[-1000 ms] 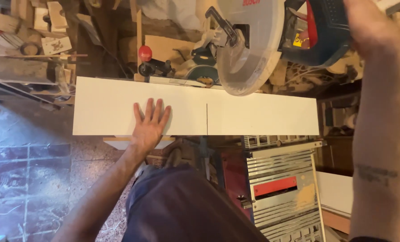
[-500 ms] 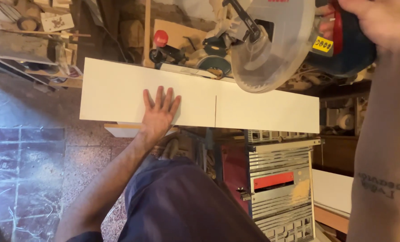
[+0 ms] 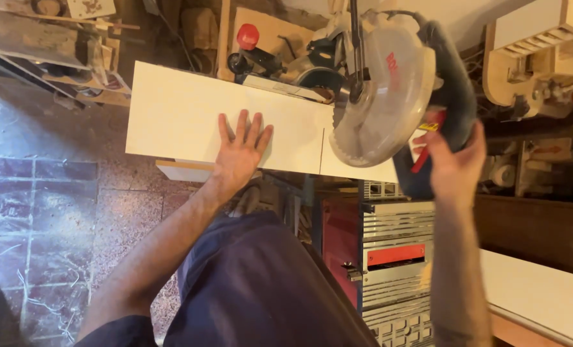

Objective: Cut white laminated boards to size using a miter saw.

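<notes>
A long white board (image 3: 177, 115) lies across the bed of a mitre saw. My left hand (image 3: 240, 153) rests flat on it, fingers spread, just left of a thin cut line (image 3: 321, 149). The saw's round clear blade guard (image 3: 381, 96) hangs low over the board's right part. My right hand (image 3: 455, 166) grips the saw's dark handle (image 3: 447, 109) near a red trigger piece. The board's right end is hidden behind the guard.
A red-knobbed clamp (image 3: 248, 37) stands behind the board. Wood offcuts and jigs crowd the back left (image 3: 55, 38) and back right (image 3: 537, 58). A metal and red tool case (image 3: 395, 257) sits below the saw. Stone floor tiles (image 3: 35, 218) lie at left. Another white panel (image 3: 543, 295) lies at lower right.
My right hand has pulled the saw head down toward the board, so the blade guard now sits lower over the cut line. My left hand stays flat on the board.
</notes>
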